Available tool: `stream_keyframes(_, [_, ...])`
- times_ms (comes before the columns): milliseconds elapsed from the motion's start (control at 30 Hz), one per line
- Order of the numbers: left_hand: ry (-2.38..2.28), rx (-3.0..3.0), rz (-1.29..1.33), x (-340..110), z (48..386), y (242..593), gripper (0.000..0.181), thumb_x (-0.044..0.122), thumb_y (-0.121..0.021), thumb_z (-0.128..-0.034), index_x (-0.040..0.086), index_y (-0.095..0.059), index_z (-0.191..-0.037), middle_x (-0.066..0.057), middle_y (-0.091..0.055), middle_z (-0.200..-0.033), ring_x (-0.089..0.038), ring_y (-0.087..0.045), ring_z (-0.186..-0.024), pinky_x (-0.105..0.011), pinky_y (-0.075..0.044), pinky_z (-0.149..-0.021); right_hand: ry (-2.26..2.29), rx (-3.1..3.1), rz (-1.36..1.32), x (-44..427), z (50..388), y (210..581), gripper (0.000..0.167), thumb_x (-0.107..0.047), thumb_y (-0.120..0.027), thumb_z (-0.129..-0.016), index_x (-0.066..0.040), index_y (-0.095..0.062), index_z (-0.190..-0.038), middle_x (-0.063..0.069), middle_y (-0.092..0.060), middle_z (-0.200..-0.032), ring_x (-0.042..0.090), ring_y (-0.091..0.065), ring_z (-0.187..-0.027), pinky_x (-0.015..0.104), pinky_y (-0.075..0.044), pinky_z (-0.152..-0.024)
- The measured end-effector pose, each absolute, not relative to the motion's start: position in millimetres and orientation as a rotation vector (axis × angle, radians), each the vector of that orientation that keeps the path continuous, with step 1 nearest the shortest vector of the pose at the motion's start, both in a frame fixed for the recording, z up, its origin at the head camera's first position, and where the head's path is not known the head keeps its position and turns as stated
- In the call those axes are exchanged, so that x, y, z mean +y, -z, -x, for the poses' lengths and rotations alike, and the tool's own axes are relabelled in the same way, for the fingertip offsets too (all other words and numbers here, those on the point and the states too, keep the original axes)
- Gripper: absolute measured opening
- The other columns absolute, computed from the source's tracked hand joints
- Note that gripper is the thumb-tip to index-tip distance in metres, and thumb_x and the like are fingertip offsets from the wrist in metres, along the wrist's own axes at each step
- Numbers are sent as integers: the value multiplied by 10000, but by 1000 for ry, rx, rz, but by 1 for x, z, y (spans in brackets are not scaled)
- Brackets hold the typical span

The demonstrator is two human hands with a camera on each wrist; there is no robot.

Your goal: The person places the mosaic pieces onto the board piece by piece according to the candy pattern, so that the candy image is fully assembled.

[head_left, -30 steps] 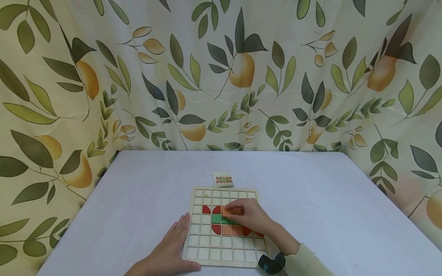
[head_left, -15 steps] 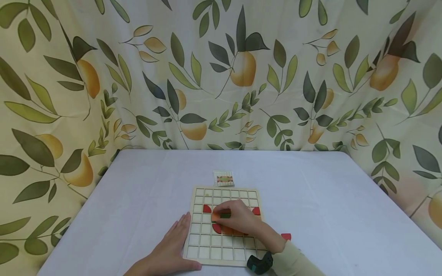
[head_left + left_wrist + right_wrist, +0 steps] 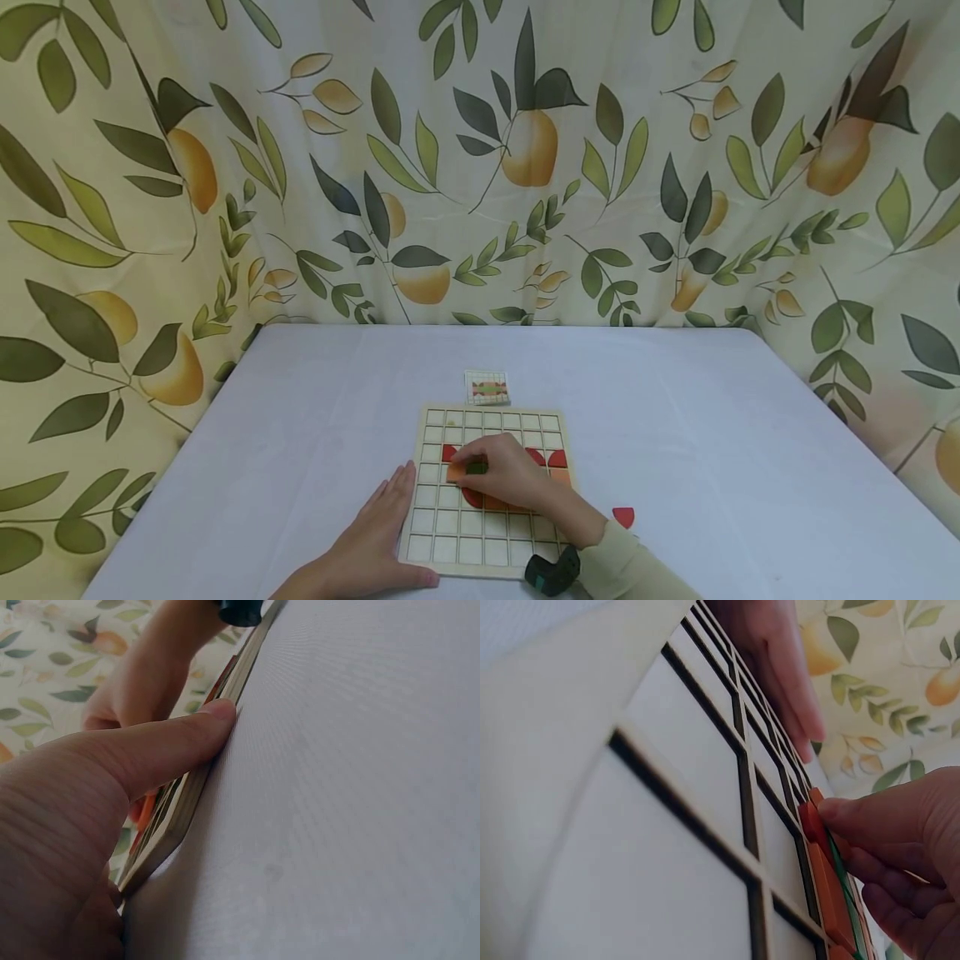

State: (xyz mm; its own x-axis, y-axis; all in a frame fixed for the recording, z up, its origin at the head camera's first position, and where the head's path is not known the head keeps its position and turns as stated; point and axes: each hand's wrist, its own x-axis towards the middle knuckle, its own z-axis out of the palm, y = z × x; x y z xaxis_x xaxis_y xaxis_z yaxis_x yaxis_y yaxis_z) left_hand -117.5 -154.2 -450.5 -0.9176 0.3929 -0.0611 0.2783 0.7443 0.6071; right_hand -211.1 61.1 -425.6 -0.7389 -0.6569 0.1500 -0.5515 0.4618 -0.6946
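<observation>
My right hand (image 3: 510, 473) pinches an orange square tile (image 3: 453, 473) between thumb and fingers, over the left part of a pale wooden grid board (image 3: 468, 550). In the right wrist view the orange tile (image 3: 816, 796) stands out beside a red piece (image 3: 814, 825). Red rounded pieces (image 3: 557, 458), orange squares (image 3: 559, 477) and green squares lie in the grid, partly hidden under the right hand. My left hand (image 3: 375, 529) rests along the board's left side, fingers straight; in the left wrist view its thumb (image 3: 180, 746) touches the near edge.
A small pattern card (image 3: 487, 388) lies just behind the board. One loose red rounded piece (image 3: 623, 517) is on the white tablecloth (image 3: 712, 467) to the right. A black device (image 3: 553, 573) sits at the right wrist. A leaf-and-fruit curtain (image 3: 450, 167) hangs behind.
My right hand has moved left across the board with the orange tile, from the middle columns to the left. The loose red piece has come into view. My left hand stays put.
</observation>
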Motion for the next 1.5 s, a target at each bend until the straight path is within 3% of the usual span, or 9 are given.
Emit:
stream_keyframes(1267, [-909, 2755, -534, -153, 117, 449, 1263, 730, -636, -602, 33, -43, -1472, -81, -74, -1529, -219, -13, -1386, -452, -55, -1090, 1115, 2580, 1053, 51, 212, 426, 196, -128, -766, -747, -108, -723, -937, -88, -673, -882, 25, -592, -818, 210, -493, -737])
stream_keyframes(1500, [-910, 2775, -543, -154, 118, 452, 1272, 735, -643, -595, 18, -59, -1468, -88, -79, -1528, -218, -19, -1385, -392, -42, -1086, 1115, 2625, 956, 66, 208, 418, 206, -165, -748, -772, -141, -729, -975, -92, -669, -967, 72, -590, -929, 253, -489, -785])
